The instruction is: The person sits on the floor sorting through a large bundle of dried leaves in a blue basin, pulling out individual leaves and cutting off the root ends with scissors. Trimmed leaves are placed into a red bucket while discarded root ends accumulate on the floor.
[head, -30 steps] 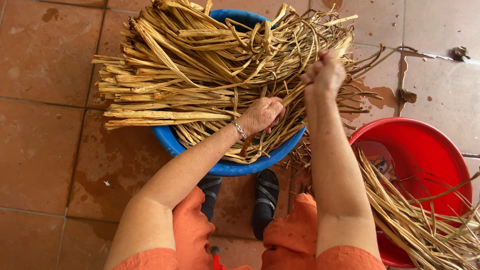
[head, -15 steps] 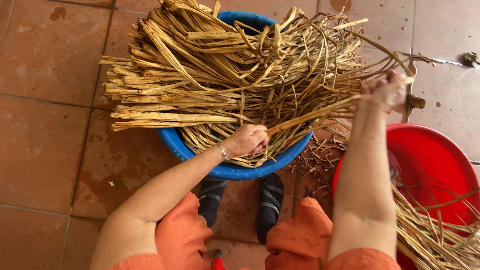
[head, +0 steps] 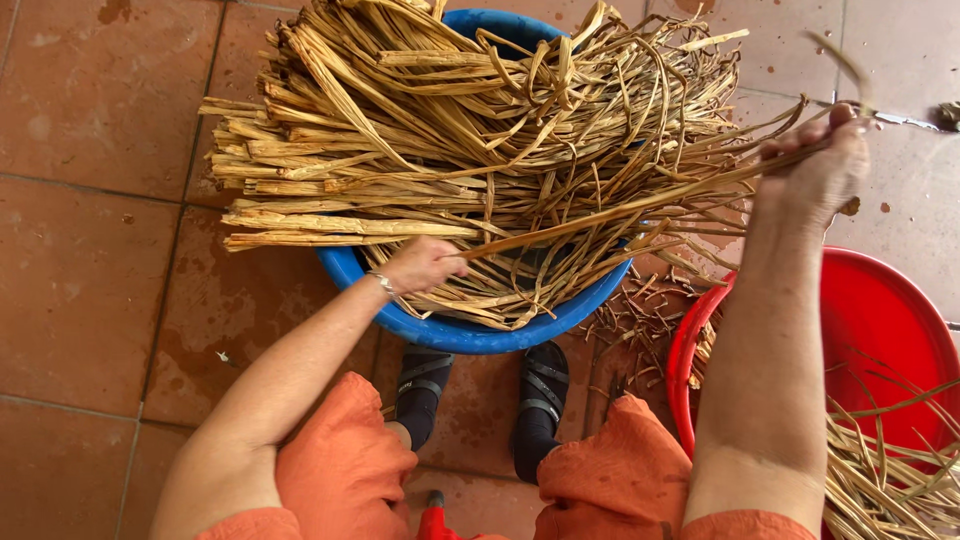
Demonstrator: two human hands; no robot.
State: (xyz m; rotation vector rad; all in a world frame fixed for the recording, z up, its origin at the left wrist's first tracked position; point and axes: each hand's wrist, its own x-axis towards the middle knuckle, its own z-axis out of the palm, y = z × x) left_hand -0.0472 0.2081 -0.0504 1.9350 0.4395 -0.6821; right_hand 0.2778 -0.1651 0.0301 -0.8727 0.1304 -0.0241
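Note:
A big pile of dry tan reed strips point(head: 470, 150) lies heaped across a blue basin point(head: 480, 335) on the tiled floor. My left hand point(head: 420, 265) pinches the near end of one long strip point(head: 620, 205) over the basin's front edge. My right hand point(head: 820, 160) grips the same strip further along, raised up to the right, so the strip stretches taut between both hands. A thin bracelet sits on my left wrist.
A red basin point(head: 880, 330) at the right holds several loose strips point(head: 890, 470). Bits of reed litter point(head: 630, 315) lie on the floor between the basins. My feet in dark sandals point(head: 480, 390) stand under the blue basin. Reddish floor tiles point(head: 90, 260) stretch to the left.
My right hand has swung from above the pile out to the right, drawing one strip free. My left hand slid down to the basin's front edge, holding the strip's end.

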